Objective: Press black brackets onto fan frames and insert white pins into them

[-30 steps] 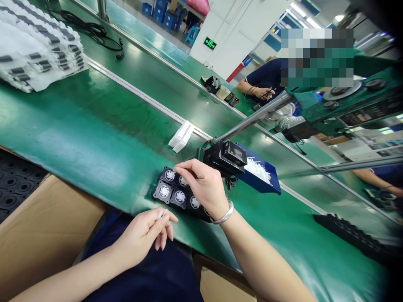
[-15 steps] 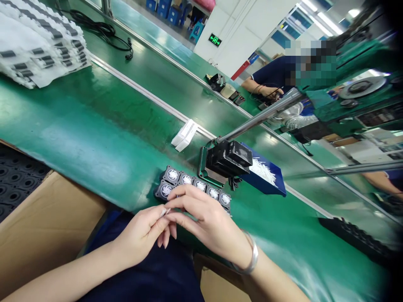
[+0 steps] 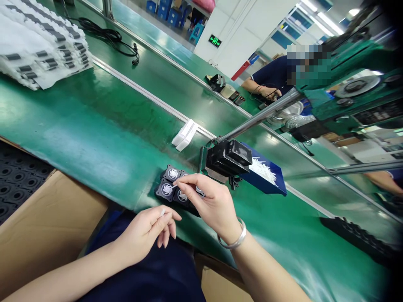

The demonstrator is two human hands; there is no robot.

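Observation:
Several small black fans with white blades lie in two rows on the green belt near its front edge. My right hand reaches over them, thumb and forefinger pinched on a thin white piece held at a fan in the front row. My left hand hovers below the belt edge over my lap, fingers curled, pinching a few small white pieces at the fingertips. A black fixture on a metal rod stands just behind the fans.
A blue tray with white slivers sits right of the fixture. A white block lies behind. White packets are stacked far left. Cardboard box and black trays at lower left. Another person works across the line at the back right.
My right hand went from the fans back to my left hand, took a white piece, and has returned to the front row of fans. My left hand stayed in place.

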